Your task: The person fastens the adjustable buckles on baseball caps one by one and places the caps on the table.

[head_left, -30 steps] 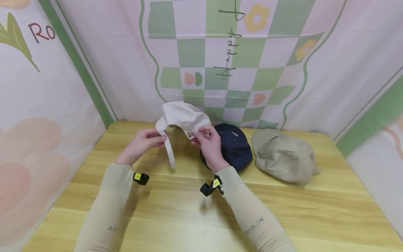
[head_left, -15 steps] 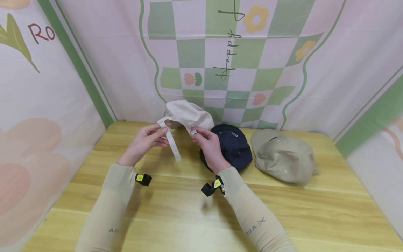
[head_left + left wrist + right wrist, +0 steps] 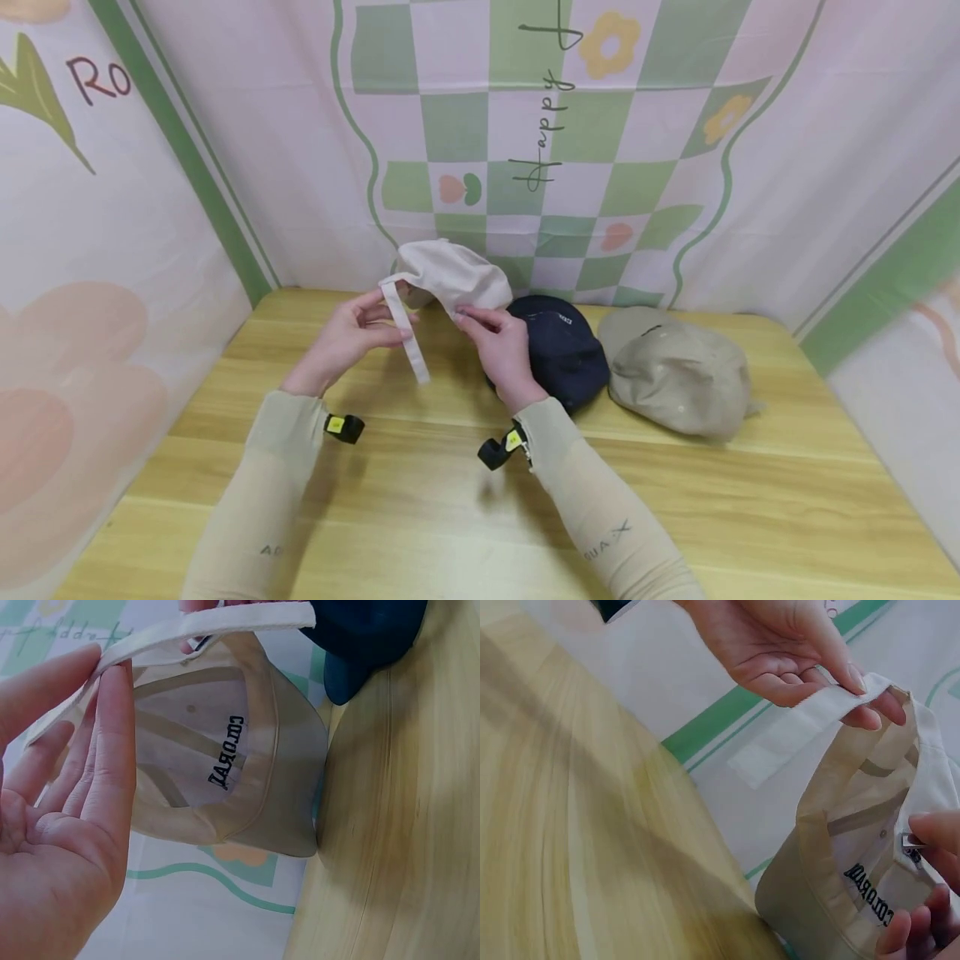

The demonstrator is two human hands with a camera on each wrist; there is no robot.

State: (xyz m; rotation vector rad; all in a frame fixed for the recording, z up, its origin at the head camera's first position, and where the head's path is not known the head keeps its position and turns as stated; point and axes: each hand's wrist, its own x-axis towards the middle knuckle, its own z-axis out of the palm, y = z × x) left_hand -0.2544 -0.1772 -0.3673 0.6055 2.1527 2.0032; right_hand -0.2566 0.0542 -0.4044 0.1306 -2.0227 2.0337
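A white baseball cap (image 3: pixel 453 271) is held up at the back of the table, its opening toward me. My left hand (image 3: pixel 347 340) pinches the cap's loose back strap (image 3: pixel 417 362) between thumb and fingers, and the strap's free end hangs down past them. At the cap's other back edge, my right hand (image 3: pixel 501 343) pinches the small metal buckle (image 3: pixel 910 842), which shows in the right wrist view. Dark stitched lettering (image 3: pixel 227 752) shows inside the cap's front panel in the left wrist view. The cap's brim (image 3: pixel 300 765) points away, close to the wooden surface.
A navy cap (image 3: pixel 566 354) lies just right of my right hand, partly behind it. Beyond it to the right lies a beige cap (image 3: pixel 678 375). The wooden table (image 3: pixel 420 508) ends at a printed cloth backdrop (image 3: pixel 517 125) behind the caps.
The white cap has shifted slightly right and its strap has swung rightward. My left thumb has moved along the strap. The navy cap is nudged a little right.
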